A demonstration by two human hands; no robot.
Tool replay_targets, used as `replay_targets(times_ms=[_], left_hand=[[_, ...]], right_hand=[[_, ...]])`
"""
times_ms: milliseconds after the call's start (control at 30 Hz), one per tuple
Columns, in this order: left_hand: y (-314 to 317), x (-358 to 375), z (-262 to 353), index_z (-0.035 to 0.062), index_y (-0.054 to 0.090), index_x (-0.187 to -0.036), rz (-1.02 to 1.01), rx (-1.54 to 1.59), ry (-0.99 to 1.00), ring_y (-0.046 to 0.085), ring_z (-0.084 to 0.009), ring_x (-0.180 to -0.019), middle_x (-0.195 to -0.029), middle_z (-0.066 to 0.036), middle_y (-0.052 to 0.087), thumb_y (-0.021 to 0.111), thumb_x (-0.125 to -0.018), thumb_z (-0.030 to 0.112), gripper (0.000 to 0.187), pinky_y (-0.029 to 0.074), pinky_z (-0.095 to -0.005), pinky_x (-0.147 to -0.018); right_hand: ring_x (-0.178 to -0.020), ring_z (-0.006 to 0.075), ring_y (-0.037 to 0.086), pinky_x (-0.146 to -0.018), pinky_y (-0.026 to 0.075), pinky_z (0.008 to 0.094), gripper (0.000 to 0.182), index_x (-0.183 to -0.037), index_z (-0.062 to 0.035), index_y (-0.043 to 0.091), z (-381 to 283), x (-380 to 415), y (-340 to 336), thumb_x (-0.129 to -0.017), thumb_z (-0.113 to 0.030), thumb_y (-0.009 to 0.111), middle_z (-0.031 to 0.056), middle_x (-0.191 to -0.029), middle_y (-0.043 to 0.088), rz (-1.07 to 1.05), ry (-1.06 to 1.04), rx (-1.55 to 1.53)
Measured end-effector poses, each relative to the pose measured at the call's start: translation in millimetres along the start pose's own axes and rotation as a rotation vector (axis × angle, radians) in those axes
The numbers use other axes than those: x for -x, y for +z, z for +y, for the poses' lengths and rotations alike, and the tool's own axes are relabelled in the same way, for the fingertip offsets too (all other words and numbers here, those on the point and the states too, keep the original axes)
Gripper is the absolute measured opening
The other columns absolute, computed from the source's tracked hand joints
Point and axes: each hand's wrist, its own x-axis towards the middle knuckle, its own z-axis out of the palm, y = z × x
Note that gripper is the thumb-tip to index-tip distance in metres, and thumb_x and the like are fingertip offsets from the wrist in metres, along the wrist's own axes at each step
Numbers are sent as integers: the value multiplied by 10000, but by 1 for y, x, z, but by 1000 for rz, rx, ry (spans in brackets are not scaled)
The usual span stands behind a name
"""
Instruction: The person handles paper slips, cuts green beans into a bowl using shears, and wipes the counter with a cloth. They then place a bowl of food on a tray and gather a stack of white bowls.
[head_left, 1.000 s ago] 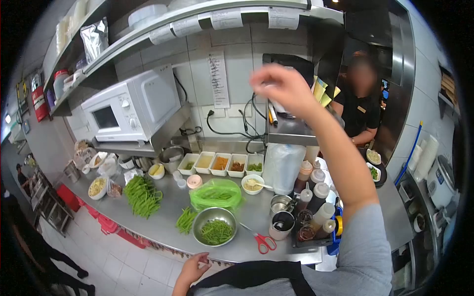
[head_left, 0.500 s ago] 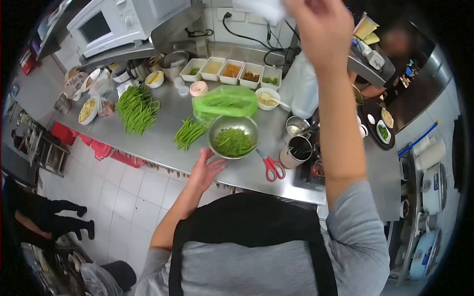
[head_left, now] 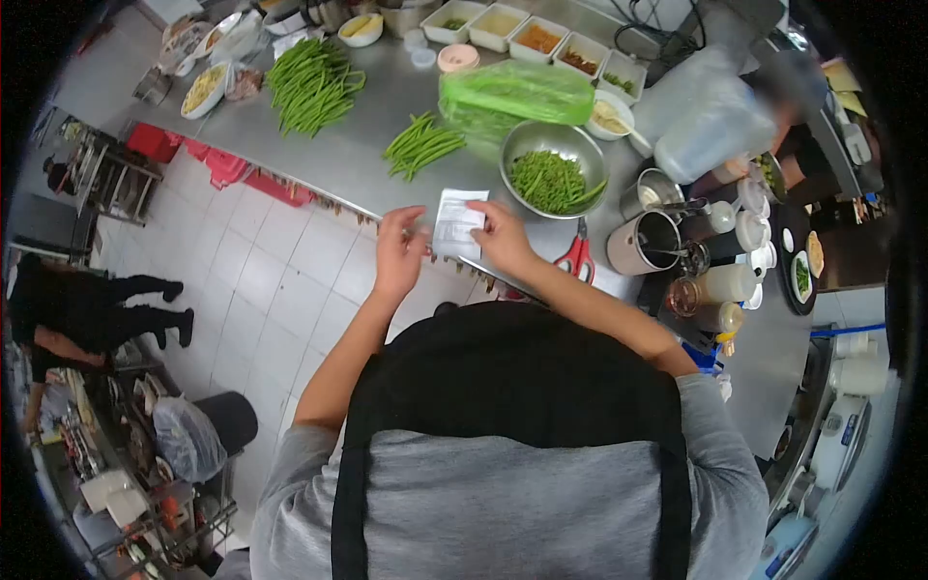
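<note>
A white tiled floor (head_left: 261,280) meets a long steel surface (head_left: 387,106) carrying a heap of green beans (head_left: 311,82), a steel bowl (head_left: 553,174) of cut beans and red scissors (head_left: 578,256). Above its edge, the left hand (head_left: 398,253) and right hand (head_left: 503,237) each pinch a paper slip (head_left: 456,222) in a closed grip.

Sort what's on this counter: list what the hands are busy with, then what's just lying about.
In hand:
- paper slip, held by the left hand and right hand

Lying about:
- steel bowl of cut green beans
- red scissors
- loose green beans
- green plastic bag
- condiment trays
</note>
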Motion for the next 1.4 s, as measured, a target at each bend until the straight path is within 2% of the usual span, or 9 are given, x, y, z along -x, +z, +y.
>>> replay_targets(times_ms=[67,200,267,400,700,800,1200,1300,1400], left_hand=[[3,-6,4,79,561,-1003,-126,-367,285,489,-246,-943,-1017,-106,512,613,-734,39,277,427,-319,-785],[11,-9,3,96,577,-937,-120,-487,230,469,-304,-954,-1003,-115,510,649,-640,26,314,386,-386,-845],[12,-12,2,99,579,-931,-127,-514,220,467,-305,-955,-1002,-115,509,650,-639,26,309,391,-387,-839],[12,-12,4,98,588,-911,-124,-527,201,466,-309,-951,-1004,-115,507,645,-634,14,294,399,-387,-834],[5,-15,0,116,622,-877,-202,-522,163,463,-305,-971,-1017,-118,497,627,-642,-7,266,402,-380,-848],[5,-14,0,129,632,-870,-210,-511,174,459,-304,-976,-1015,-118,495,623,-648,-11,263,397,-383,-855],[3,-16,4,146,634,-881,-286,-628,235,453,-323,-980,-1032,-133,481,619,-673,12,248,425,-397,-827],[1,-16,15,143,613,-898,-323,-779,200,456,-321,-987,-1038,-132,482,659,-670,64,245,422,-403,-824],[-11,-20,21,133,599,-915,-290,-882,79,462,-341,-992,-1040,-142,496,690,-672,116,259,402,-411,-863]], right_hand=[[-657,186,523,-605,446,284,406,-1071,-54,583,2,-3,2,-670,5,608,108,-912,510,31,-37,3],[-631,177,513,-600,447,287,375,-1035,-65,607,8,-6,2,-662,-23,609,99,-914,506,23,-25,-35],[-644,167,542,-610,461,287,353,-999,-46,616,8,-5,3,-647,-27,634,105,-967,509,48,-29,-27],[-675,206,597,-643,492,298,358,-979,10,600,5,-4,1,-627,-18,654,133,-1029,506,64,-83,74],[-687,220,611,-643,501,302,405,-1010,37,586,5,-1,1,-611,-8,639,167,-1084,491,60,-115,46],[-724,180,588,-660,501,283,464,-1063,12,566,9,-1,1,-614,-24,674,142,-1125,463,15,-79,67],[-724,183,588,-659,498,286,455,-1055,14,570,5,0,1,-610,-17,659,148,-1120,464,25,-75,53],[-721,181,588,-660,494,287,454,-1053,11,574,9,0,3,-607,-15,654,142,-1117,467,39,-65,46],[-720,180,587,-666,493,287,453,-1051,9,577,3,2,1,-605,-19,651,137,-1113,472,45,-75,123]])
